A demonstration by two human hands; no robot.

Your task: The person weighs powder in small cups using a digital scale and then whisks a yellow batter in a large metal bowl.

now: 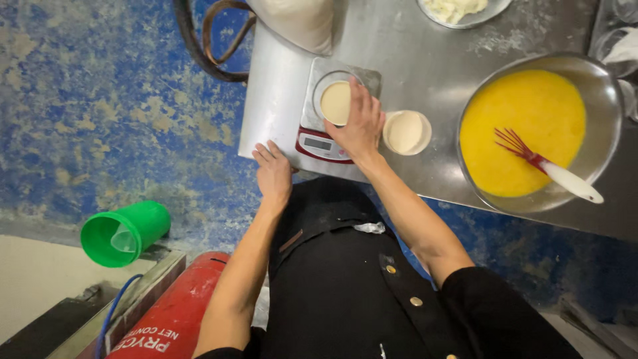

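Worn blue-painted floor is seen on the left, and a stainless-steel worktop dusted with flour fills the upper right. On the worktop's near-left corner a kitchen scale is set, its display edge turned toward the person. A small round cup of pale batter stands upright on the scale's platform, its mouth facing up; being round, no long axis can be told. The right hand is laid over the cup's right side, the fingers curled around its rim in a grasp. The left hand is spread flat and released, the fingers resting on the worktop's edge just beside the scale.

A second cup of the same pale batter stands just right of the right hand, touching or nearly touching it. Further right a large metal bowl of yellow liquid is placed, with a red whisk with a white handle lying in it, the handle pointing to the lower right over the rim. A white sack stands behind the scale. On the floor a green bucket lies tipped on its side, and a red fire extinguisher lies near it.
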